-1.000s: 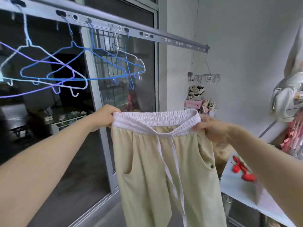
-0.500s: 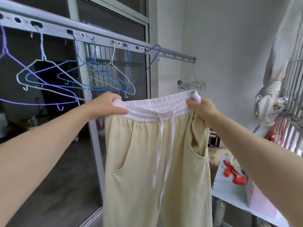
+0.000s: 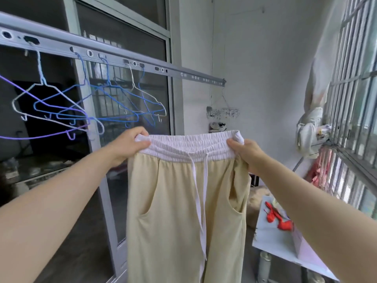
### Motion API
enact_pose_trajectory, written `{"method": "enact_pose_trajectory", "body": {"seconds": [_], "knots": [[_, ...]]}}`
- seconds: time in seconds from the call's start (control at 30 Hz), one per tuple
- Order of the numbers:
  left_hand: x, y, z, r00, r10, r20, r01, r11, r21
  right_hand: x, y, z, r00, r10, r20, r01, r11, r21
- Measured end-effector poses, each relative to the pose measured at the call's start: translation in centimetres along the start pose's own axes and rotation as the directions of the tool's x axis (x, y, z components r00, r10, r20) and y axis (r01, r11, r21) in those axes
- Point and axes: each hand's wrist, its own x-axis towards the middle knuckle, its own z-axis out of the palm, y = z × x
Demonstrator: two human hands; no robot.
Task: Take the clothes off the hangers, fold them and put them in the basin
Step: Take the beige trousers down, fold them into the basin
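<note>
A single head-worn wide-angle view looks forward and slightly down along both outstretched arms, close to the held trousers, toward the balcony's end wall.

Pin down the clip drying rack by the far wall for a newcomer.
Follow the metal drying rail past the wire hangers to its far end at the white wall. Just below that end hangs the clip drying rack on thin wires. Unlike the blue and white hangers, it is a metal frame fringed with small pegs.
</note>
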Motion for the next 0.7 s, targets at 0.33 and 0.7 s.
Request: {"method": "enact_pose_trajectory", "body": {"seconds": [0.33,0.7], "knots": [[-3.6,-9.2,5.9,0.868,-0.406,0.284,0.492,0.778,-0.391,-0.8,7.6,2.3,0.978,0.206,0.033,-0.204,0.977,-0.061],[-4.8,-11.2,5.0,0.885,-0.438,0.154,0.464,0.822,-0.329,-1.5,10.1,2.7,0.969,0.206,0.135,-0.152,0.931,-0.332]]}}
